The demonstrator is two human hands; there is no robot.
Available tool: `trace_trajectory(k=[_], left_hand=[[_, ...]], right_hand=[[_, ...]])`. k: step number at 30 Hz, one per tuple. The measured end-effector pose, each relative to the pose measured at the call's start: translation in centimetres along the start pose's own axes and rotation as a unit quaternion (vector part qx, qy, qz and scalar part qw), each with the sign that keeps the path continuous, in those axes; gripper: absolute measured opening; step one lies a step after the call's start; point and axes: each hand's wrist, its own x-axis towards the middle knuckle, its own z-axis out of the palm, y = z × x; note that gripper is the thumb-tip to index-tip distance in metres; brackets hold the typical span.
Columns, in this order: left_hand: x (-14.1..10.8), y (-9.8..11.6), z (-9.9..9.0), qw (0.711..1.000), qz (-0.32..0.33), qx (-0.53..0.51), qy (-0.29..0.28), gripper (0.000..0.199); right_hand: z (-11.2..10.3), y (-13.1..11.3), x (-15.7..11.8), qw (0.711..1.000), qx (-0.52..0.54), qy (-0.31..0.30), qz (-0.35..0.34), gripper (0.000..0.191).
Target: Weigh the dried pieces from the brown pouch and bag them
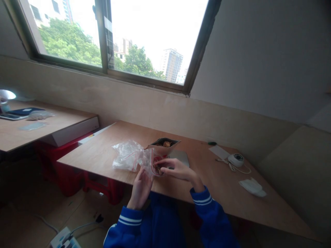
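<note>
My left hand [142,186] grips a clear zip bag [147,160] with a red strip along its mouth, close to the table's front edge. At the bag's opening, my right hand [178,168] has its fingertips closed on small brown pieces [157,169], whose kind is too small to make out. Just beyond both hands, an open pouch [162,148] stands with brown chunks showing inside. Left of the bag lies a heap of clear plastic bags [126,155]. A flat silver-grey thing [183,157] is partly hidden behind my right hand.
A white dome camera [236,159] with a cable and a crumpled white tissue [252,187] lie at the table's right. On another table [62,120] at left are plastic bags and a scale. Red stools [62,165] stand below. A power strip [65,238] lies on the floor.
</note>
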Motion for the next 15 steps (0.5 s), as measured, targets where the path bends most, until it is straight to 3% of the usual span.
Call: trace_trajectory(k=[4, 7, 10, 12, 15], left_hand=[[0.0, -0.1, 0.1, 1.0, -0.004, -0.001, -0.029, 0.045], [-0.1, -0.2, 0.0, 0.998, 0.004, 0.012, -0.058, 0.048], [-0.3, -0.3, 0.0, 0.998, 0.02, 0.024, -0.062, 0.049], [-0.3, -0.4, 0.0, 0.998, 0.021, 0.03, -0.058, 0.049], [-0.3, -0.3, 0.0, 0.998, 0.018, 0.033, -0.055, 0.048]], right_hand=[[-1.5, 0.1, 0.0, 0.994, 0.044, 0.076, -0.059, 0.033], [-2.4, -0.2, 0.7, 0.973, 0.057, 0.193, -0.112, 0.032], [-2.9, -0.7, 2.1, 0.945, -0.015, 0.294, -0.141, 0.029], [-3.0, -1.0, 3.1, 0.935, -0.091, 0.311, -0.143, 0.026], [-2.9, -1.3, 4.4, 0.93, -0.175, 0.287, -0.151, 0.027]])
